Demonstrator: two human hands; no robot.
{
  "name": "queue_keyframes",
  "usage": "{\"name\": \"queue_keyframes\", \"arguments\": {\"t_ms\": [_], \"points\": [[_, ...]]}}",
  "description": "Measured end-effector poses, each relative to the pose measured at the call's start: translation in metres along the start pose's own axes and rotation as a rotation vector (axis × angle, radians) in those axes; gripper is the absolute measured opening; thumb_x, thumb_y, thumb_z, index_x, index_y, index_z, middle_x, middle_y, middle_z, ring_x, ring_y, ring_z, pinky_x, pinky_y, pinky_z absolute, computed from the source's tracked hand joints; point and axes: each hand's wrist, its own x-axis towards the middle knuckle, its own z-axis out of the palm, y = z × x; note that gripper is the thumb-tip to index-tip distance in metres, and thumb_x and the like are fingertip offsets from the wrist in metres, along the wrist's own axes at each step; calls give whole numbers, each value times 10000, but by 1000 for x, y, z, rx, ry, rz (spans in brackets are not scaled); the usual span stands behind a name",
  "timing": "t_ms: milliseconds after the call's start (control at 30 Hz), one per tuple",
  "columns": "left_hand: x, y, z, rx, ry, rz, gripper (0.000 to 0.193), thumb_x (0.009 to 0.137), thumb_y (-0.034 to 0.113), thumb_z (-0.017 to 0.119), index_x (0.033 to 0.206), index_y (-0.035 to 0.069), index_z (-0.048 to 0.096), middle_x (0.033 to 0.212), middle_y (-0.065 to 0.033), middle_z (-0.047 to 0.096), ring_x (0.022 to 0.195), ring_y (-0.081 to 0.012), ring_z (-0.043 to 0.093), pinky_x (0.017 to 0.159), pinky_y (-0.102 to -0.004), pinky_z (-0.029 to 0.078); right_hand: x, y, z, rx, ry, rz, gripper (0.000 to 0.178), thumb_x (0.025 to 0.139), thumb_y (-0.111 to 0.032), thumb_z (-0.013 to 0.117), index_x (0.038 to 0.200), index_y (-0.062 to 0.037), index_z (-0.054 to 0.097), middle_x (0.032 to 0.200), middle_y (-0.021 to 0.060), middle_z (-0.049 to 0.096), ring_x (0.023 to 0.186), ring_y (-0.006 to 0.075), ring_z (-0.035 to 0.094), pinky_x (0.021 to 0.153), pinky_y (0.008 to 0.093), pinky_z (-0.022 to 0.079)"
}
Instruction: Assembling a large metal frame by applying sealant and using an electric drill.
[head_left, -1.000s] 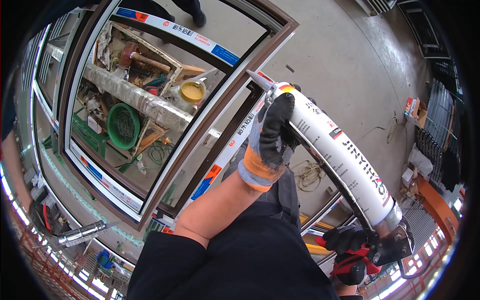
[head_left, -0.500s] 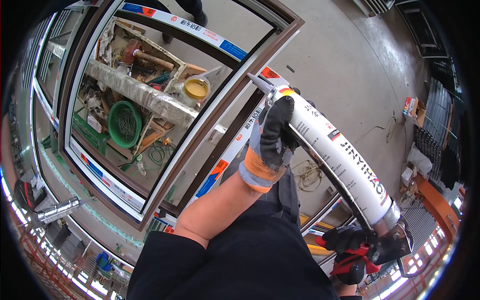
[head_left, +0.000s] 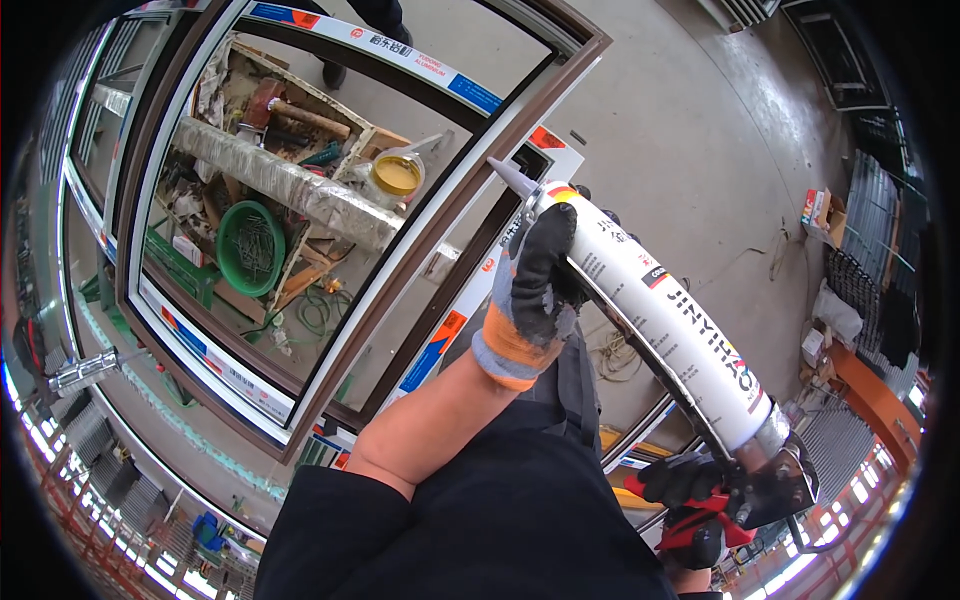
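The top edge crops the brown frame (head_left: 556, 88).

Bright, floor (head_left: 720, 120) glare, fisheye-bent edges

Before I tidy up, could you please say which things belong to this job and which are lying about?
Apparently in use: caulking gun and white cartridge, gripped by left hand and right hand; brown frame by the nozzle.

Seemingly lying about: hammer, green bowl, cardboard box.

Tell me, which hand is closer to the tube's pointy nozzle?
Left. The left hand grasps the front end of the white tube, just behind the nozzle; the right hand is farther away, at the back end of the caulking gun.
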Motion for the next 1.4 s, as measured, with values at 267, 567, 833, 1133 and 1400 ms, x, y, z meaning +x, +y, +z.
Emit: {"name": "queue_keyframes", "arguments": {"t_ms": [267,567,833,1133,1400], "points": [[-16,5,-9,12,10,6,493,910,364,593,1280,54,494,1080,-135,617,1041,-319,637,914,-477,535,-17,14,2,43,11,72,523,686,-553,783,828,-137,499,715,50,549,662,297,614,678,478,500],[-33,7,-16,-59,-25,15,436,920,323,602,1245,45,515,1057,-128,636,990,-277,651,874,-414,547,-38,33,5,11,30,15,495,697,-520,773,821,-131,494,702,59,539,665,295,604,695,468,493],[-53,12,-43,-3,-30,75,411,930,396,576,1187,75,552,1061,-150,638,1023,-333,645,885,-480,545,-55,57,11,19,11,28,486,703,-508,768,826,-128,491,701,60,535,663,294,600,694,468,491],[-71,18,-46,6,-39,51,424,928,407,575,1177,64,555,1058,-161,645,1015,-340,650,890,-482,545,-81,47,28,-24,29,23,477,709,-495,762,831,-124,488,700,62,530,662,292,596,692,467,489],[-85,22,-57,-52,-59,4,384,939,336,577,1202,58,544,1051,-134,651,981,-279,655,867,-399,543,-92,71,37,23,77,-70,491,714,-473,748,883,-102,476,719,70,527,666,287,587,701,461,485]]}}
